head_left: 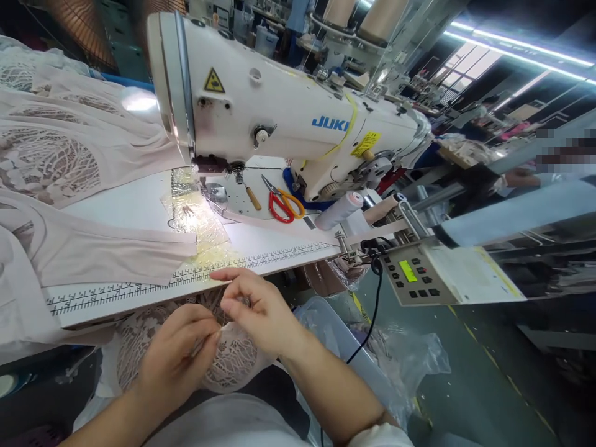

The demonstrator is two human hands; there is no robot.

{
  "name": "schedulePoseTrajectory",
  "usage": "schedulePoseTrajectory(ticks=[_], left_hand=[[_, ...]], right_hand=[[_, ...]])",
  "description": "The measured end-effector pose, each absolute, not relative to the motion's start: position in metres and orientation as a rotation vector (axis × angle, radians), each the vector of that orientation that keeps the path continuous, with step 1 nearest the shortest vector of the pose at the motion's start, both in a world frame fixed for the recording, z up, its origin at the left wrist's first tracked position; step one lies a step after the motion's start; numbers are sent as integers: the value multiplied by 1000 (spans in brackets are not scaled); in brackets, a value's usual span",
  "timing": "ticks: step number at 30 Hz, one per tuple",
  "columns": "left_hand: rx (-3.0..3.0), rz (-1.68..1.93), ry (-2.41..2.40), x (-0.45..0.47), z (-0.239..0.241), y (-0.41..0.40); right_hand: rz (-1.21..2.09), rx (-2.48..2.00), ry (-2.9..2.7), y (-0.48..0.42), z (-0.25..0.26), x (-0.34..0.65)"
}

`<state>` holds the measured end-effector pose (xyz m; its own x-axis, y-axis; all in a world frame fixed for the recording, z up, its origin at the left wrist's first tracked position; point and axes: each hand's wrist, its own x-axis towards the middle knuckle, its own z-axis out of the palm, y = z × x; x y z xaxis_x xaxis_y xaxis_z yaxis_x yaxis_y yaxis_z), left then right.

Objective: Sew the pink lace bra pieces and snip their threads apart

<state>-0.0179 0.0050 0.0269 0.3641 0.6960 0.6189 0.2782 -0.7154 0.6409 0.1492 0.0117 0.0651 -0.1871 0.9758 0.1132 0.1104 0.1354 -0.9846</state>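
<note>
Below the table's front edge, a pale beige lace bra (233,360) hangs over my lap. My left hand (179,347) is closed, thumb and fingertips pinching the bra's upper edge. Just to its right, my right hand (265,313) has its thumb and a fingertip pressed together, with the index finger reaching toward the table edge. Whatever is in that pinch is too small to make out. The two hands' fingertips almost meet. Beyond them stands a white JUKI sewing machine (279,112), its needle area lit above a tape-covered patch (205,233).
More beige lace bras (112,242) are heaped along the table's left side. Red-and-orange-handled scissors (285,203), a wooden-handled tool (252,197) and a thread cone (339,210) lie by the machine. A printed ruler (279,254) runs along the front edge. At right is a control box (414,273); below, a plastic bin (321,310).
</note>
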Motion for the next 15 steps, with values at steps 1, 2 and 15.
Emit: schedulePoseTrajectory(ticks=[1, 2, 15], left_hand=[[2046, 1238, 870, -17, 27, 5], [1893, 1166, 884, -17, 26, 6], [754, 750, 932, -19, 26, 9]], right_hand=[[1229, -1087, -1338, 14, 61, 149], [1288, -1055, -1180, 16, 58, 150], [-94, -1247, -838, -20, 81, 281]])
